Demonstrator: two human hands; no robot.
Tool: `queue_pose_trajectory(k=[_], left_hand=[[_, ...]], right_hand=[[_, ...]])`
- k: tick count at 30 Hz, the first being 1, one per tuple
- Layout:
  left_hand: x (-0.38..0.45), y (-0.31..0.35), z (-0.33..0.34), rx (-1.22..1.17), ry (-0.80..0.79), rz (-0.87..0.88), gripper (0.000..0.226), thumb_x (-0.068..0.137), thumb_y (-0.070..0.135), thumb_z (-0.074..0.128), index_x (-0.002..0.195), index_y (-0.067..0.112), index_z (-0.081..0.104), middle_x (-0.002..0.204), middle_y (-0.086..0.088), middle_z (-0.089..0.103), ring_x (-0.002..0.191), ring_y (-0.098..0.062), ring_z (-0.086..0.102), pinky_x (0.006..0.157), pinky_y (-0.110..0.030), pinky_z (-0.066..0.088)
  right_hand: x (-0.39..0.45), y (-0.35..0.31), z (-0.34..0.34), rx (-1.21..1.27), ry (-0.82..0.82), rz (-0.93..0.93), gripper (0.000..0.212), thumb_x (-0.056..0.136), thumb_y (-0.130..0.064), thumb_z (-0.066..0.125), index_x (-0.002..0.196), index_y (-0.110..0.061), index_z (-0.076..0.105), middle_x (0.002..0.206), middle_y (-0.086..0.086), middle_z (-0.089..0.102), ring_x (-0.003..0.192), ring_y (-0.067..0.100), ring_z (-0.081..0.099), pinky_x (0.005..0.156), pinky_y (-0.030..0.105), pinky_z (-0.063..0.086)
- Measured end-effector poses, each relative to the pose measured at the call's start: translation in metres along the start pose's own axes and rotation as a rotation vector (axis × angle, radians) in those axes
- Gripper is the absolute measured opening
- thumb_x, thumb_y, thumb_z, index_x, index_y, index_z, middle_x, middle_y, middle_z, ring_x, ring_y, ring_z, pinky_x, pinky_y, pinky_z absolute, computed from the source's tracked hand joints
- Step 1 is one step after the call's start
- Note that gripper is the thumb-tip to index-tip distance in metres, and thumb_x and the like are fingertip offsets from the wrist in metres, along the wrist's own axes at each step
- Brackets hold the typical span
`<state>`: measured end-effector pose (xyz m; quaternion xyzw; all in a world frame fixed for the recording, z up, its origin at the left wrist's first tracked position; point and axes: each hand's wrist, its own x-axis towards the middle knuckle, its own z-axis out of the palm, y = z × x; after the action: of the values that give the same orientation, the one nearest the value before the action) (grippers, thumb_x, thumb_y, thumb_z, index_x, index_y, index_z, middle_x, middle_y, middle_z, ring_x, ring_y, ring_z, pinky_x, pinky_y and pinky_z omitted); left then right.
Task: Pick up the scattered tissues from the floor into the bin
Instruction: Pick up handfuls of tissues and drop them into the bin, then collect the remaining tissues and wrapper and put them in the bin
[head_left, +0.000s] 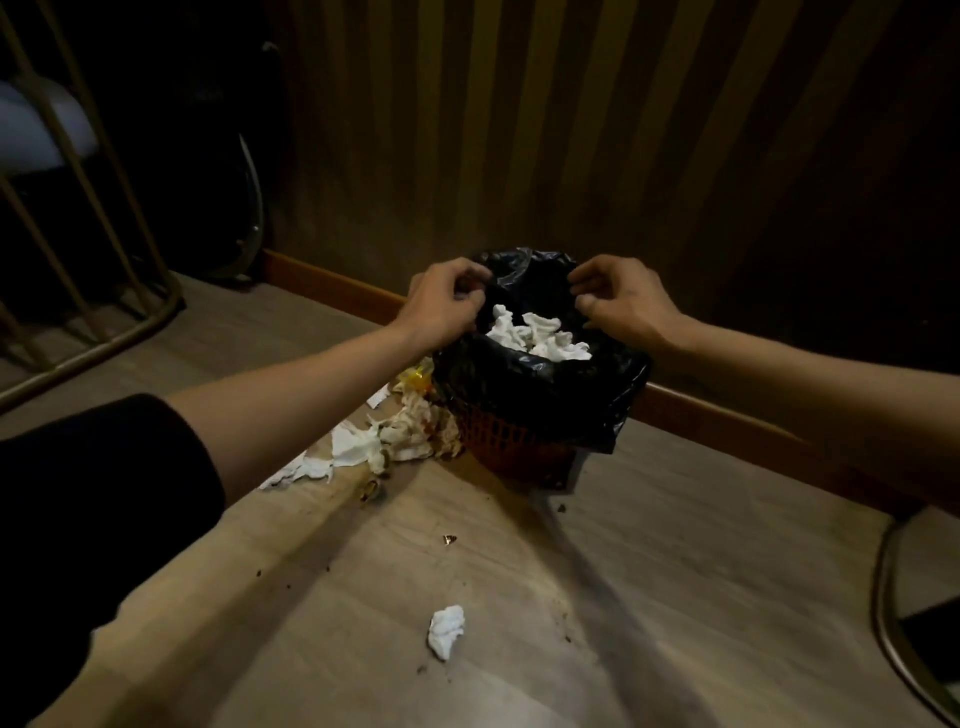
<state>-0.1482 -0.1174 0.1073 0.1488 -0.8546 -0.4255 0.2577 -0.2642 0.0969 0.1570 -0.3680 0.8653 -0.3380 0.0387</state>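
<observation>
Tissues, crumpled white paper and surely light, soft and easily torn, are lying in two places: a soiled heap (395, 436) touching the foot of the orange mesh bin (506, 441), and one clean wad (445, 631) well apart on the pale wood-plank floor (649, 597). Pinching each by its bunched middle should suit. Both hands, left (441, 306) and right (623, 304), are pinching the black plastic liner (535, 379) at its rim, over white tissues (535, 332) already inside. A dark striped wall (571, 130) is standing behind.
</observation>
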Motion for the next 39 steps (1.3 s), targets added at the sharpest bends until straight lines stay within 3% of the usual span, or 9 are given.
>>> queue_pose_trajectory(k=[3,6,11,14,21,27,32,34,39], left_hand=[[-0.033,-0.023,-0.017,0.122,0.023,0.102,0.019,0.091,0.020,0.062,0.107,0.024,0.070,0.090,0.007,0.073,0.081,-0.007,0.069,0.074,-0.025,0.057],[-0.068,-0.046,-0.029,0.207,-0.077,0.104,0.020,0.091,0.017,0.060,0.108,0.020,0.070,0.095,0.005,0.073,0.083,-0.009,0.068,0.069,-0.016,0.051],[-0.111,-0.093,-0.043,0.308,-0.227,-0.013,0.021,0.087,0.016,0.059,0.105,0.016,0.071,0.091,0.000,0.073,0.081,-0.018,0.070,0.079,-0.033,0.057],[-0.136,-0.116,-0.049,0.395,-0.331,-0.044,0.020,0.084,0.015,0.059,0.098,0.014,0.073,0.092,-0.003,0.075,0.081,-0.019,0.071,0.078,-0.029,0.056],[-0.178,-0.163,-0.061,0.598,-0.583,-0.183,0.020,0.086,0.014,0.061,0.102,0.011,0.074,0.101,-0.005,0.075,0.092,-0.020,0.070,0.076,-0.021,0.047],[-0.186,-0.202,-0.053,0.672,-0.654,-0.273,0.028,0.086,0.015,0.057,0.111,0.014,0.069,0.108,-0.005,0.072,0.102,-0.021,0.066,0.083,-0.028,0.050],[-0.174,-0.225,-0.029,0.682,-0.610,-0.283,0.041,0.088,0.024,0.064,0.128,0.016,0.056,0.123,-0.013,0.060,0.112,-0.031,0.058,0.090,-0.035,0.050],[-0.169,-0.231,-0.018,0.675,-0.558,-0.254,0.047,0.089,0.027,0.065,0.133,0.019,0.051,0.129,-0.015,0.054,0.114,-0.035,0.057,0.093,-0.037,0.049],[-0.153,-0.242,0.004,0.584,-0.519,-0.241,0.058,0.087,0.025,0.066,0.142,0.025,0.045,0.132,-0.014,0.044,0.103,-0.037,0.062,0.087,-0.034,0.050]], right_hand=[[-0.026,-0.018,0.024,-0.101,-0.080,-0.210,0.027,0.093,-0.014,0.063,0.120,-0.014,0.066,0.112,0.000,0.071,0.104,0.011,0.066,0.090,0.032,0.058],[-0.044,-0.028,0.053,-0.191,-0.190,-0.325,0.025,0.091,-0.020,0.065,0.116,-0.018,0.069,0.108,-0.003,0.073,0.100,0.008,0.068,0.086,0.026,0.057],[-0.057,-0.031,0.109,-0.254,-0.388,-0.481,0.025,0.083,-0.019,0.067,0.107,-0.021,0.072,0.100,-0.004,0.075,0.090,0.009,0.069,0.080,0.027,0.054],[-0.076,-0.020,0.152,-0.307,-0.581,-0.460,0.025,0.084,-0.021,0.067,0.109,-0.019,0.069,0.097,-0.001,0.074,0.086,0.012,0.069,0.079,0.029,0.056],[-0.144,0.024,0.234,-0.533,-1.075,-0.563,0.046,0.088,-0.031,0.068,0.129,-0.016,0.053,0.120,0.012,0.057,0.096,0.029,0.061,0.074,0.031,0.043],[-0.152,0.047,0.268,-0.676,-1.170,-0.723,0.037,0.091,-0.039,0.065,0.118,-0.016,0.056,0.117,0.015,0.054,0.077,0.028,0.055,0.063,0.034,0.043],[-0.137,0.056,0.278,-0.572,-1.164,-0.756,0.029,0.094,-0.029,0.060,0.114,-0.007,0.057,0.112,0.018,0.054,0.076,0.025,0.044,0.066,0.033,0.039],[-0.131,0.056,0.283,-0.522,-1.153,-0.741,0.024,0.092,-0.024,0.061,0.108,-0.007,0.058,0.109,0.017,0.057,0.081,0.028,0.052,0.068,0.032,0.039],[-0.086,0.059,0.289,-0.353,-0.837,-0.472,0.033,0.092,-0.048,0.055,0.106,-0.018,0.059,0.103,0.006,0.056,0.087,0.023,0.059,0.076,0.036,0.052]])
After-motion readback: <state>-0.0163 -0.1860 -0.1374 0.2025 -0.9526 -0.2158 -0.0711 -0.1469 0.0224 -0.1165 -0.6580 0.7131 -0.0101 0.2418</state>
